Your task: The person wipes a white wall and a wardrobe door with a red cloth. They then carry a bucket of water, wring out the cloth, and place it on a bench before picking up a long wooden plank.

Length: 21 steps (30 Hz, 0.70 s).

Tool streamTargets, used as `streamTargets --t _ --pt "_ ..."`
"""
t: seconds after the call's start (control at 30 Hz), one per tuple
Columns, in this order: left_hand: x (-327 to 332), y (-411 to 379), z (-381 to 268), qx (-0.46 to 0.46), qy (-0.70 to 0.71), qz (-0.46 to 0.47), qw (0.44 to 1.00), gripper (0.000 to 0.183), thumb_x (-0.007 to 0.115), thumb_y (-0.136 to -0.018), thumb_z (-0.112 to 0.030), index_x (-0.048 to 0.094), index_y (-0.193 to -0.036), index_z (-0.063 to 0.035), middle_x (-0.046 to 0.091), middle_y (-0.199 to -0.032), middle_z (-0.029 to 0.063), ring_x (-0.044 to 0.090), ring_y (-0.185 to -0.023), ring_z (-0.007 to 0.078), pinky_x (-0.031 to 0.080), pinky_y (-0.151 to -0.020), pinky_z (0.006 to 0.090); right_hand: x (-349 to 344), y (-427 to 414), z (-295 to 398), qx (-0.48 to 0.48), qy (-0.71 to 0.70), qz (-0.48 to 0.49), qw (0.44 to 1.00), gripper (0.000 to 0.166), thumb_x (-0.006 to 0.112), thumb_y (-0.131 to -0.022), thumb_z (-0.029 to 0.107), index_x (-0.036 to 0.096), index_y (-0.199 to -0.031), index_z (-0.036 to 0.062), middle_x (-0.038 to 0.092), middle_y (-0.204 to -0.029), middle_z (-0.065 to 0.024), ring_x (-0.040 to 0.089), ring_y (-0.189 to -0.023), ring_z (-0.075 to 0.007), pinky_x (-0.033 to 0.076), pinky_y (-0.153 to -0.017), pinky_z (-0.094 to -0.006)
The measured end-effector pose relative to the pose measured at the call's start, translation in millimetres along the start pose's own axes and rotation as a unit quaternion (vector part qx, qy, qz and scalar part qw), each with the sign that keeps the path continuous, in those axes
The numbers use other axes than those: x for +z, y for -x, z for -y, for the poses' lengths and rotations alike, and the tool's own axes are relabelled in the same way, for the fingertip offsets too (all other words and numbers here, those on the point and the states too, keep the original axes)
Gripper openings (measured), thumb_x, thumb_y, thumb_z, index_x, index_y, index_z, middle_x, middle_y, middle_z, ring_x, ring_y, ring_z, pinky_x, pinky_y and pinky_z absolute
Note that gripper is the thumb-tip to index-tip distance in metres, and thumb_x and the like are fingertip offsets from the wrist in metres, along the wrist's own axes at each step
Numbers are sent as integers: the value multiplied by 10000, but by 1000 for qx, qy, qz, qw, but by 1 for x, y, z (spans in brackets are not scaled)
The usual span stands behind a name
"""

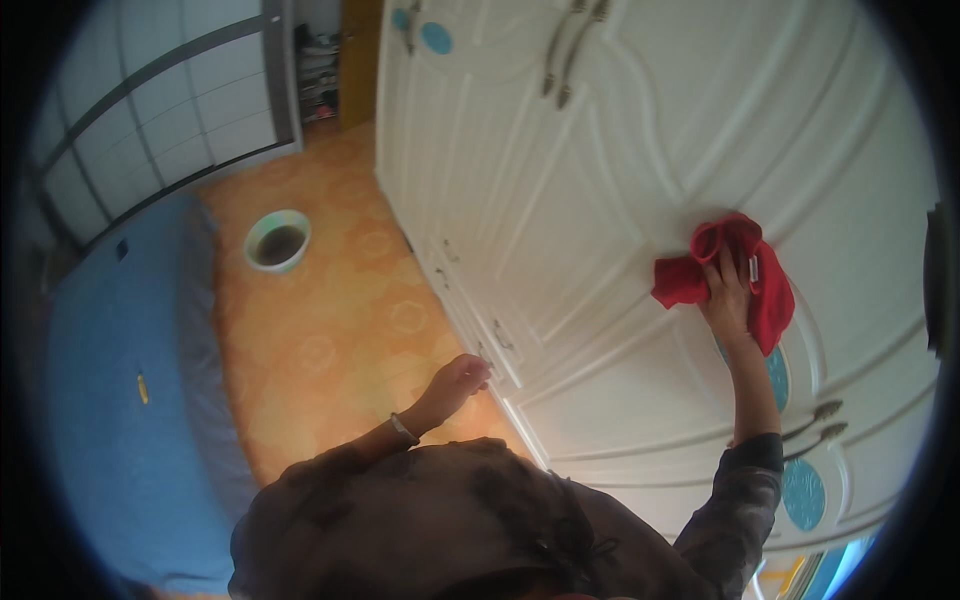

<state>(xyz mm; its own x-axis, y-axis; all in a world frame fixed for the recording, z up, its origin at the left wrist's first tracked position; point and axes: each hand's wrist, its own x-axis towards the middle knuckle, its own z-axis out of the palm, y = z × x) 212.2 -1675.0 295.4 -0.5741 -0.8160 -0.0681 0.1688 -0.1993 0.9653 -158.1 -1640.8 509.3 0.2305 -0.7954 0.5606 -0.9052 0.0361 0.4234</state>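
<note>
My right hand (726,300) lies on a red cloth (771,292) and presses it against the white door of a large wardrobe (585,247). The cloth is bunched around the fingers, hangs down past the wrist and carries a small white tag. Below that wrist, a blue oval inlay (778,375) shows on the wardrobe door, with dark metal handles (817,424) close by. My left hand (466,375) is near the small handles at the wardrobe's lower drawers, its fingers curled; whether it touches a handle cannot be told.
A basin of dark liquid (277,241) stands on the orange patterned floor (337,330). Along the left is a bed with a blue cover (127,315), a small yellow object (142,388) on it. A sliding-door cabinet (172,97) and an open brown door (358,67) are at the far end.
</note>
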Motion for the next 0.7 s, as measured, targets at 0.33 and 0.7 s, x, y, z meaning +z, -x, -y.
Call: streamTargets --t 0.33,0.7 --pt "-109 37 3 -26 -24 -213 976 186 511 -846 -158 514 -958 -10 554 -857 51 554 -752 131 455 -673 256 147 -112 59 -57 -120 79 988 547 615 -625 -9 444 -1145 9 313 -1292 -206 391 -1113 -386 378 -938 -388" --pt "-203 -10 20 -92 7 -278 956 233 491 -862 -187 491 -1016 -12 557 -899 50 550 -803 126 457 -716 242 274 -224 141 -2 -412 150 899 394 584 -712 111 500 -1084 12 492 -1137 -176 512 -967 -331 432 -809 -379"
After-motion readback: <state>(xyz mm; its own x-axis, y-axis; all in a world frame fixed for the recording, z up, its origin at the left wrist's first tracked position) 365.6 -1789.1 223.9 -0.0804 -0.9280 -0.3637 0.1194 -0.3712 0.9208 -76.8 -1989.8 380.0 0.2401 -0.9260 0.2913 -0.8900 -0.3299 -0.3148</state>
